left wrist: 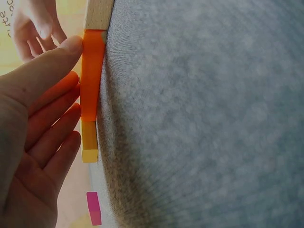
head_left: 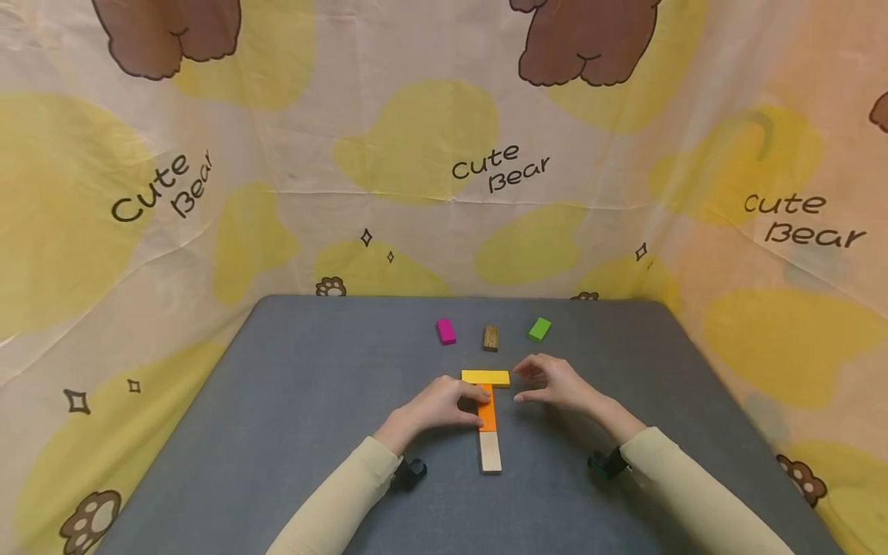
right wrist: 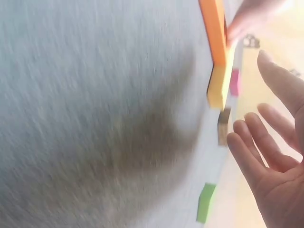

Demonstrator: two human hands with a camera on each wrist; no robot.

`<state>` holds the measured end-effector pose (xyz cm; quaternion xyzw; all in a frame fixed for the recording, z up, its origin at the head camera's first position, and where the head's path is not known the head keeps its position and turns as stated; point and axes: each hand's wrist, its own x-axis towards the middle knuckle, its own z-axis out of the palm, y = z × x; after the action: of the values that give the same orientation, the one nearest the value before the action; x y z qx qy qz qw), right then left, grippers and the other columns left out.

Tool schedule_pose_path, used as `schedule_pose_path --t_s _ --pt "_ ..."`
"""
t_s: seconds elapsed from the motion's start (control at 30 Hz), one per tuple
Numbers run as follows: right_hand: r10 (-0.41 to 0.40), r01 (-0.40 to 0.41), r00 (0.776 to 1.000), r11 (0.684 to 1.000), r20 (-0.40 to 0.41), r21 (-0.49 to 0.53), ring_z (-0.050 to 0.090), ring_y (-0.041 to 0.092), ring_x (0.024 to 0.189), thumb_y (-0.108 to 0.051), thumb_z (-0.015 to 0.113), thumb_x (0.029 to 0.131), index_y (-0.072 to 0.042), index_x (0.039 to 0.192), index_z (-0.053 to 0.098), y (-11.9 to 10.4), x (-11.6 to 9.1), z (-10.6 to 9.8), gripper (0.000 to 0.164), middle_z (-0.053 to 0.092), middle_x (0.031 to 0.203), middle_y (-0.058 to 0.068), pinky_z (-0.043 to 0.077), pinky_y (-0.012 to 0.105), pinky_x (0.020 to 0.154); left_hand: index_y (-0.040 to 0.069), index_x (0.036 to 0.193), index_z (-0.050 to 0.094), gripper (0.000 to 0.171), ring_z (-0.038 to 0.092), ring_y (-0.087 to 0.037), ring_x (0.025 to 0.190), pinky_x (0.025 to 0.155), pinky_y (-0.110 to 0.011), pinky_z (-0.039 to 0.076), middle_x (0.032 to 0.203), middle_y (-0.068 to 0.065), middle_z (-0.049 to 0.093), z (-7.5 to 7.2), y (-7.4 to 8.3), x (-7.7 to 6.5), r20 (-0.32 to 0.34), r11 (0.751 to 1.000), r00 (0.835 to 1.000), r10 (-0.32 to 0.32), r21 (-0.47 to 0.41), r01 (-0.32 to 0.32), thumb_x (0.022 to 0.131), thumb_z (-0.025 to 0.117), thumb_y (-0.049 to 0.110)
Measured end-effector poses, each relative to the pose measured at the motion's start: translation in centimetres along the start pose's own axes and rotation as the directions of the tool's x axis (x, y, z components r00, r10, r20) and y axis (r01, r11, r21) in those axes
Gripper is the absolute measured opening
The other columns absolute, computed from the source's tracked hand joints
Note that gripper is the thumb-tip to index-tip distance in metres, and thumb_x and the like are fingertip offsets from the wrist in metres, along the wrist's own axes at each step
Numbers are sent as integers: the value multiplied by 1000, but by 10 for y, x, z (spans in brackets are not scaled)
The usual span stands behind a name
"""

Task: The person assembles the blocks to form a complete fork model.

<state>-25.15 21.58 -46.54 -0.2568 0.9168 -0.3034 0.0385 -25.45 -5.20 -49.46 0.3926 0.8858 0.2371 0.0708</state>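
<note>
Three blocks meet in a T on the table: a yellow block (head_left: 486, 377) crosswise at the far end, an orange block (head_left: 488, 412) butted against it, and a pale wood block (head_left: 489, 453) at the near end. My left hand (head_left: 444, 402) reaches in from the left, with its thumb and fingertips touching the orange block (left wrist: 91, 76). Just right of the yellow block (right wrist: 217, 88), my right hand (head_left: 555, 384) hovers with fingers loosely spread and nothing between them. Its shadow falls on the table.
Beyond the T lie a magenta block (head_left: 446, 331), a brown wood-grain block (head_left: 491, 338) and a green block (head_left: 539, 329). The grey table (head_left: 291, 401) ends at a printed cloth (head_left: 416, 231) hanging behind and around it.
</note>
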Motion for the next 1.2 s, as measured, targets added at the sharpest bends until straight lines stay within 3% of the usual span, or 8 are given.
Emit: schedule_pose_path --t_s 0.5,0.83,1.2 --pt "145 -147 986 989 -82 -14 65 30 107 -33 80 77 -4 122 61 48 32 -17 56 67 119 16 54 46 93 29 122 67 43 63 -4 116 102 -26 49 120 16 69 3 -1 -2 6 1000 1000 -25 -14 25 81 75 41" --pt "278 -275 948 961 -156 37 62 38 112 -30 78 81 1 127 53 80 38 -23 61 62 121 23 52 49 94 29 123 67 42 61 -5 120 105 -28 48 122 16 68 3 0 -3 16 1000 1000 -19 -11 19 83 73 40" --pt "377 -368 906 926 -191 84 56 44 119 -27 74 84 7 137 43 89 53 -29 70 53 132 31 51 51 96 30 123 66 42 61 -5 121 105 -28 48 122 16 68 2 -4 -2 9 1000 1000 -12 6 12 83 73 41"
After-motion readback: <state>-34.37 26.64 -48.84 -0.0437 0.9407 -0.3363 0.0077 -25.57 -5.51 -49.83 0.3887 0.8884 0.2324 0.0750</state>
